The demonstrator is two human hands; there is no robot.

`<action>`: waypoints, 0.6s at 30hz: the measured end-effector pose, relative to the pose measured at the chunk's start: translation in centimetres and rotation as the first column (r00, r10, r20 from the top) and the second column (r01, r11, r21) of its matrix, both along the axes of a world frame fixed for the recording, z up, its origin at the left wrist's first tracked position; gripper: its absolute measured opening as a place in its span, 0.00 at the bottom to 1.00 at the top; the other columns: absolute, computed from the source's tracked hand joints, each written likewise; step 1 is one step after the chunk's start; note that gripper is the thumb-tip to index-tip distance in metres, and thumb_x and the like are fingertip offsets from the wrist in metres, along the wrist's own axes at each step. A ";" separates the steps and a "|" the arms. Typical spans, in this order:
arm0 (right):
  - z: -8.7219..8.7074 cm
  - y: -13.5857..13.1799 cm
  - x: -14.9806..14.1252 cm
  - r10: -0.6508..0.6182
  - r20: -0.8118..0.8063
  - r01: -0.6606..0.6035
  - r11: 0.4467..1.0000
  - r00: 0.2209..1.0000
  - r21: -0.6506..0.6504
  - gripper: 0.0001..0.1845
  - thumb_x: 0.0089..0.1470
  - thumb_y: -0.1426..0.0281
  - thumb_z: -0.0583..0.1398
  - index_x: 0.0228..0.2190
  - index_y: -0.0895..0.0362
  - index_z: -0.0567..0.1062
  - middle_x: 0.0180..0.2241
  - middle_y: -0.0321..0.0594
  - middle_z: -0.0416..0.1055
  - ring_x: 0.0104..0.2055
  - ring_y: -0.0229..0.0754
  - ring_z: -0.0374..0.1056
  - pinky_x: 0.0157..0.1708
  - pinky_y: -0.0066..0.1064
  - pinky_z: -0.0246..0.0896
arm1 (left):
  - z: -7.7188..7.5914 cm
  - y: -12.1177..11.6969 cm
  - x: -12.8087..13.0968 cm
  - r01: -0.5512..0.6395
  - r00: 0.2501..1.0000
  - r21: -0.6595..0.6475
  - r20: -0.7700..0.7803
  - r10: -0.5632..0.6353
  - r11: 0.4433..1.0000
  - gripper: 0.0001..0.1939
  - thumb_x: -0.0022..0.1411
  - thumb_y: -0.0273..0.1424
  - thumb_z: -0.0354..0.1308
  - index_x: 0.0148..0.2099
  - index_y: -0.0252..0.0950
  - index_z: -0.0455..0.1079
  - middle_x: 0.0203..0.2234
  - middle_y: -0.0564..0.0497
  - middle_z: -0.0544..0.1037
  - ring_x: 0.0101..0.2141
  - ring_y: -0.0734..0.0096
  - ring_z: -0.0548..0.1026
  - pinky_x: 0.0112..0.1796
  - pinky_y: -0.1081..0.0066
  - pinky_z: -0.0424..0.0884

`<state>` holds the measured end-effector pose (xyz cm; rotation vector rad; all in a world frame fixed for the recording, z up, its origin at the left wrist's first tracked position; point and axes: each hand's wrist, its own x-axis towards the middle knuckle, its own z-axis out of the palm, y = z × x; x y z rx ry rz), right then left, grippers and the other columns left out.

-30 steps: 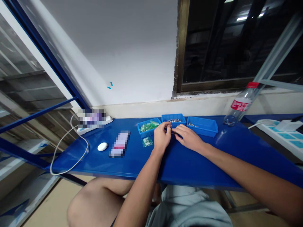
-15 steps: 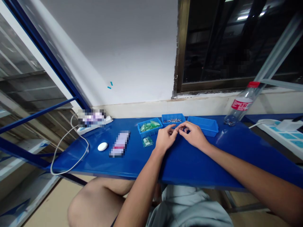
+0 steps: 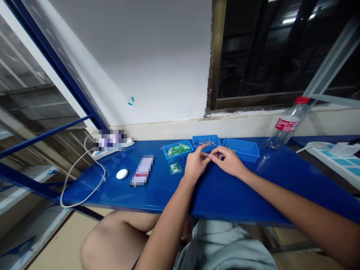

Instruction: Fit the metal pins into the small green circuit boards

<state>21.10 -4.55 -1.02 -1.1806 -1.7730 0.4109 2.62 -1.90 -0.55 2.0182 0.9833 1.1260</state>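
My left hand (image 3: 197, 161) and my right hand (image 3: 225, 159) meet fingertip to fingertip just in front of the blue bins. Both are closed in a pinch, and whatever lies between the fingers is too small to make out. Beyond them stands a blue bin (image 3: 206, 140) of small metal pieces. To its left, another blue bin (image 3: 180, 157) holds green packets (image 3: 177, 150). A third blue bin (image 3: 247, 152), on the right, is partly hidden by my right hand; a few small pieces show at its left end. A small clear-and-green packet (image 3: 175, 168) lies left of my left hand.
A blurred-out flat object (image 3: 143, 170) and a white oval object (image 3: 122, 174) lie on the blue table (image 3: 163, 193). A clear red-capped bottle (image 3: 287, 125) stands at the right rear. Power strips with cables (image 3: 337, 161) sit at both ends.
My right fingers have shifted slightly left and down against my left fingertips. My left index finger has lifted a little. The bins and packets stay put.
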 end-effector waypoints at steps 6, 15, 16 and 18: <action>-0.2 0.3 0.5 -0.046 -0.023 0.045 0.998 0.999 -0.035 0.08 0.62 0.66 0.59 0.31 0.53 0.75 0.32 0.37 0.77 0.32 0.43 0.71 0.34 0.34 0.65 | 0.1 0.0 0.2 0.038 0.999 0.071 -0.006 -0.037 0.997 0.25 0.63 0.23 0.66 0.61 0.40 0.71 0.36 0.52 0.85 0.36 0.67 0.83 0.44 0.68 0.78; -0.4 0.2 0.3 0.078 -0.055 -0.082 0.994 0.995 -0.077 0.15 0.67 0.62 0.55 0.36 0.52 0.80 0.39 0.41 0.78 0.36 0.44 0.74 0.37 0.36 0.69 | 0.8 0.1 0.2 0.027 0.922 -0.116 0.386 0.020 0.993 0.24 0.64 0.32 0.68 0.61 0.35 0.70 0.40 0.45 0.85 0.38 0.66 0.83 0.45 0.65 0.79; -0.5 0.2 0.2 0.066 -0.065 -0.071 0.995 0.996 -0.077 0.14 0.67 0.61 0.56 0.36 0.52 0.80 0.38 0.41 0.78 0.35 0.44 0.74 0.36 0.36 0.70 | 0.8 0.1 0.2 0.013 0.926 -0.138 0.375 0.040 0.990 0.23 0.64 0.34 0.68 0.59 0.35 0.72 0.39 0.45 0.85 0.37 0.66 0.83 0.45 0.65 0.80; -0.6 0.1 0.1 0.027 -0.075 -0.031 0.998 0.997 -0.062 0.15 0.67 0.59 0.57 0.36 0.52 0.80 0.35 0.40 0.78 0.34 0.45 0.74 0.35 0.35 0.70 | 0.8 0.1 0.2 -0.022 0.954 -0.136 0.295 0.061 0.990 0.17 0.65 0.38 0.68 0.52 0.35 0.77 0.39 0.45 0.85 0.38 0.64 0.83 0.45 0.65 0.79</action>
